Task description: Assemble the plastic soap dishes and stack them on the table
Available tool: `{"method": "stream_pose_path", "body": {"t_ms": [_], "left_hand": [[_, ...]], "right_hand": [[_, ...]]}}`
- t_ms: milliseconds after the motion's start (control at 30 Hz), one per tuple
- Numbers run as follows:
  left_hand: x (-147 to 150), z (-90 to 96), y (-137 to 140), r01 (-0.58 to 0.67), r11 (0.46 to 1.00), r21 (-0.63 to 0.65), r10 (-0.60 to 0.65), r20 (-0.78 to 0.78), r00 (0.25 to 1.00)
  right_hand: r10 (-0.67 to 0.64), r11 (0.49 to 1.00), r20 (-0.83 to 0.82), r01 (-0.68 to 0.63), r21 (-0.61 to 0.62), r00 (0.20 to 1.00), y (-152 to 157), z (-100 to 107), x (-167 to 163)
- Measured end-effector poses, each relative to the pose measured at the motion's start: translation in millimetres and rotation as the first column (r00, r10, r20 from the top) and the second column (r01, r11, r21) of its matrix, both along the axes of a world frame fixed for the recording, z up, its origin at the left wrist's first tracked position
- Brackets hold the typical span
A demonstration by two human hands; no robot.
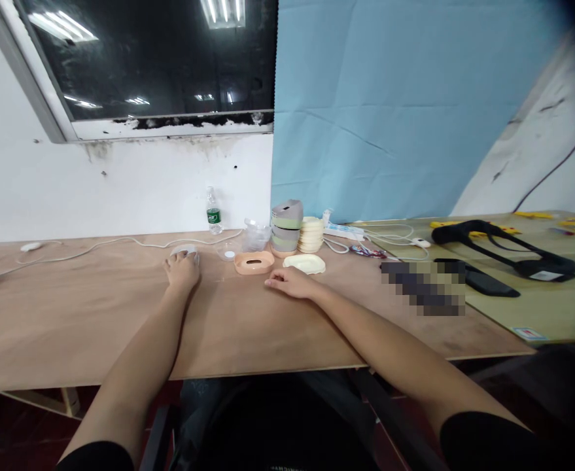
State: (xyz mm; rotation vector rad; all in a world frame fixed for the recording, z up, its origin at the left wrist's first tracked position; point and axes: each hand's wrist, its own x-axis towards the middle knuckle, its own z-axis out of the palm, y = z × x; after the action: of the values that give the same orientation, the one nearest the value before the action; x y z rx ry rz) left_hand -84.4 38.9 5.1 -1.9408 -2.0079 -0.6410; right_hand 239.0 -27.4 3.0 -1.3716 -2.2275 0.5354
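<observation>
My left hand (182, 268) rests on the table with its fingers bent over a clear, whitish plastic piece (192, 249), partly hidden beneath them. Loosely curled, my right hand (293, 282) lies on the table with thumb and fingers close together and nothing visible in them. Just beyond it sits a cream shallow tray-like piece (305, 263). Between the hands is an orange oval lid (254, 263) with a dark slot. Clear plastic pieces (256, 235) stand behind that lid, beside a flat clear piece with a white disc (229, 255).
Grey, green and orange box parts (287, 226) are stacked by a pile of cream pieces (311, 234). A water bottle (213, 212) stands against the wall. Cables and a power strip (343, 231) run along the back. A black strap-like frame (505, 248) and a phone-like slab (486, 278) lie right.
</observation>
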Motion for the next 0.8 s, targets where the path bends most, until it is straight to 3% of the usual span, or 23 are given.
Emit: {"method": "stream_pose_path", "body": {"t_ms": [133, 267, 400, 533, 600, 667, 800], "left_hand": [[5, 1.3, 1, 0.021, 0.994, 0.11, -0.025, 0.037, 0.999], [30, 3.8, -8, 0.294, 0.948, 0.123, -0.301, 0.043, 0.953], [55, -3.9, -19, 0.535, 0.845, 0.009, -0.535, 0.009, 0.845], [66, -11.1, -23, 0.639, 0.741, -0.207, -0.649, 0.029, 0.761], [66, -11.2, -23, 0.665, 0.706, -0.243, -0.675, 0.052, 0.736], [63, -9.1, -22, 0.668, 0.709, -0.227, -0.673, 0.063, 0.737], [58, -2.7, -23, 0.617, 0.772, -0.153, -0.611, 0.094, 0.786]], "right_hand": [[-0.01, 0.999, -0.026, 0.011, 0.034, 1.0, 0, 0, 0], [-0.013, 0.994, -0.06, 0.02, 0.104, 0.998, -1, 2, -2], [-0.089, 0.974, -0.072, 0.102, 0.202, 0.993, -2, 6, -3], [-0.245, 0.927, -0.054, 0.251, 0.278, 0.968, 4, 6, 3], [-0.309, 0.9, -0.02, 0.299, 0.315, 0.951, 9, 6, 9], [-0.376, 0.871, 0.037, 0.339, 0.354, 0.926, 13, 5, 16], [-0.483, 0.841, 0.182, 0.397, 0.367, 0.856, 18, 3, 27]]}}
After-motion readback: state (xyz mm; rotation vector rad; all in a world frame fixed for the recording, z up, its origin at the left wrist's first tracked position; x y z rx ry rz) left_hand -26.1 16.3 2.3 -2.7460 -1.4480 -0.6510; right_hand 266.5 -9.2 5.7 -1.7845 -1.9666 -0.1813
